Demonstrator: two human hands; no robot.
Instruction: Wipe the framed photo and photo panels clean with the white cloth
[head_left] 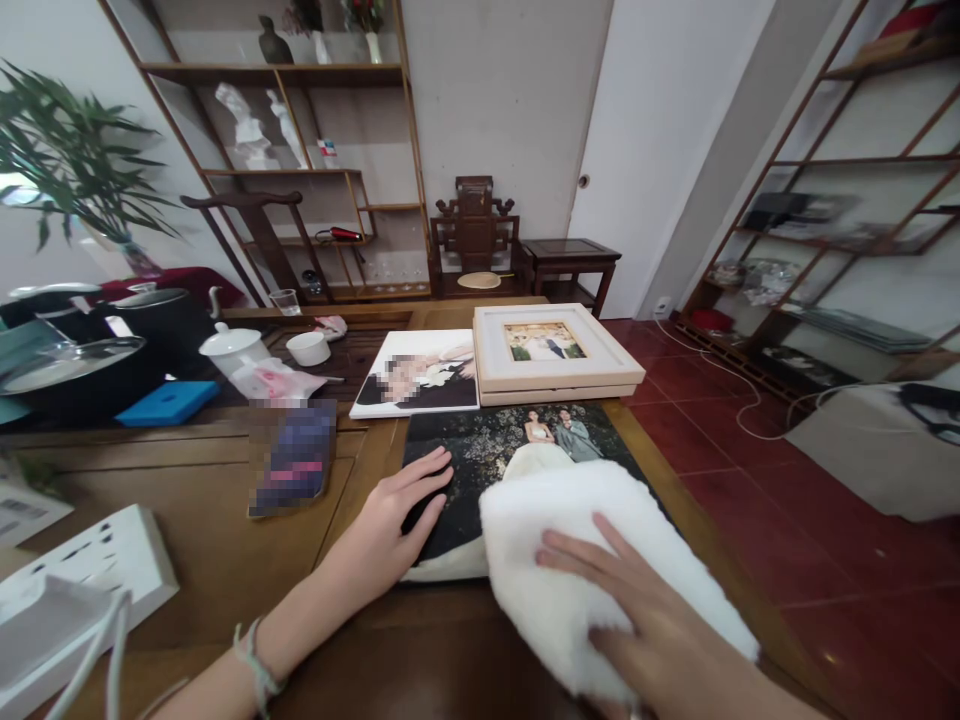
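Note:
A large dark wedding photo print (461,450) lies flat on the wooden table, showing a couple and a long pale dress train. My left hand (405,510) rests with fingers stretched out on its left edge. My right hand (626,590) grips a fluffy white towel (532,500), its fingers pressed into the cloth and the thumb in a fold. The towel covers the lower right part of the print. Beyond the print lie a smaller white-edged photo panel (442,385) and a stack of pale frames (600,375) with a small photo in the top one.
At left stand a white power strip (112,560), a blue box (166,402), a lidded white bowl (234,345), a white cup (308,348) and a dark kettle (161,325). A blurred dark-blue packet (292,460) lies nearer. The table's right edge drops to a red tiled floor (750,500).

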